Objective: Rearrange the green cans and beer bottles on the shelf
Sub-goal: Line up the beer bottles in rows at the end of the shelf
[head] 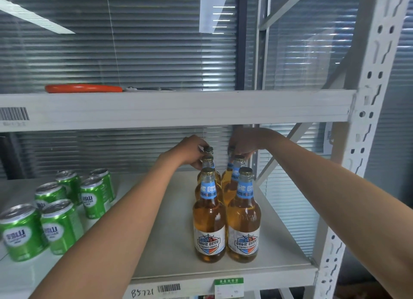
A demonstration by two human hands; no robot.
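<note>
Several amber beer bottles (209, 218) with blue neck labels stand in two rows on the white shelf (169, 242), right of centre. My left hand (192, 152) is closed around the cap of the rearmost bottle in the left row. Across from it, my right hand (242, 144) grips the top of the rearmost bottle in the right row, whose cap is hidden under my fingers. Several green cans (60, 226) stand in two rows at the shelf's left side, apart from both hands.
The upper shelf beam (174, 109) hangs just above my hands. An orange-handled tool (83, 88) lies on that upper shelf. A perforated white upright (357, 164) bounds the right side. Window blinds lie behind the rack.
</note>
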